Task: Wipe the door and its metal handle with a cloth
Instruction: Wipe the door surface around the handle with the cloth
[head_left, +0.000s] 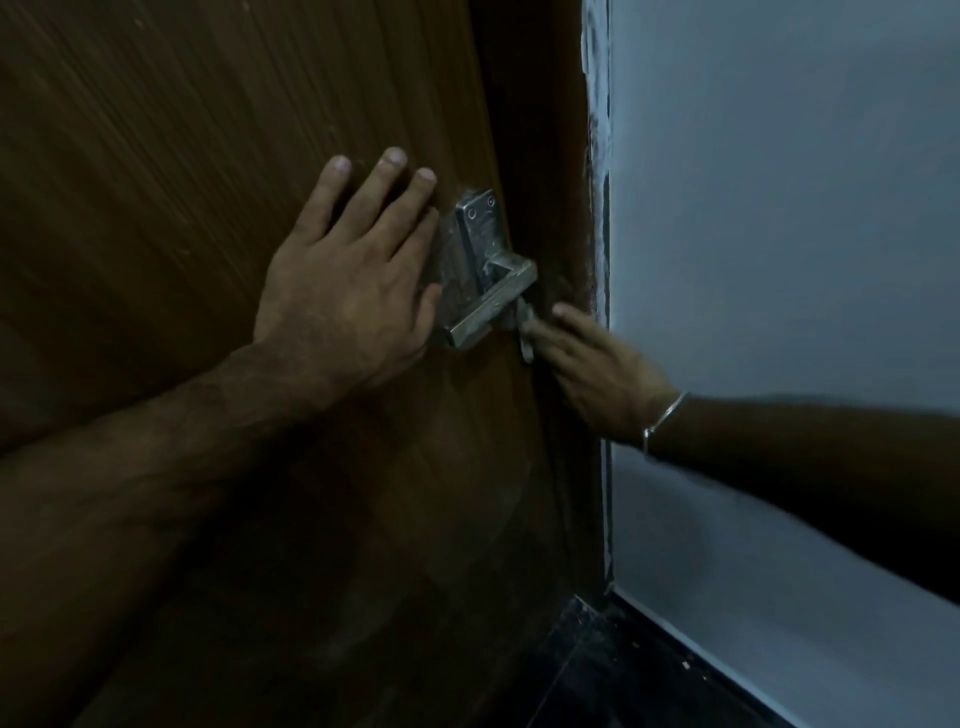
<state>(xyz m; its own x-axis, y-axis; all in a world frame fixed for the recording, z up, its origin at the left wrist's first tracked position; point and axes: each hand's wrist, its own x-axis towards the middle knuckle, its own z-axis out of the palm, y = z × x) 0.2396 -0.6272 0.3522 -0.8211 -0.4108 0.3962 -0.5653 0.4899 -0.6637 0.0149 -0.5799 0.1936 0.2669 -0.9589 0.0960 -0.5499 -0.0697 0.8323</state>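
Your left hand (345, 291) lies flat on the brown wooden door (182, 156), fingers spread wide, holding nothing, just beside the metal lever handle (491, 304) & its screwed plate. Your right hand (592, 369), w/ a thin bangle (665, 423) at the wrist, reaches to the door edge under the handle; fingers touch a small metal piece (525, 332) there. Grip of this hand: can't tell, too blurred. Grey wall (779, 234) at the right.
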